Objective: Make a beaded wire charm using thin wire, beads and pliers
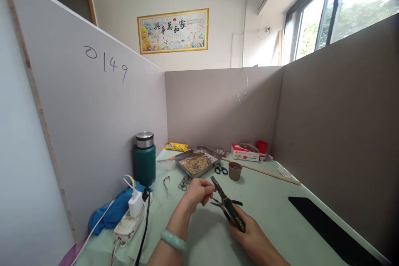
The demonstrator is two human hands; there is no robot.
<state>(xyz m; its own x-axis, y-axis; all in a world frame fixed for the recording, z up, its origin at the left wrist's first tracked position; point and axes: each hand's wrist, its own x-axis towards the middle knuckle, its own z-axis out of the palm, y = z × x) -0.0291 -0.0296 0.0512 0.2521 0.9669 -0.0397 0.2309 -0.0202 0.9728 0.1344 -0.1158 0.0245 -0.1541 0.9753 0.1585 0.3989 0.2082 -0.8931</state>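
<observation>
Right hand (249, 232) around a dark tool (229, 208), left hand (199, 193) pinched, contents unclear; pliers (238, 203) behind, scissors (222, 170), cup (235, 173), tray (205, 171) beyond

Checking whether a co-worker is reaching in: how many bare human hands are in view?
2: the left hand, with its pale green bangle, beside the metal tip of a dark-handled tool marked JING; the right hand, gripping that tool. Both show plainly.
</observation>
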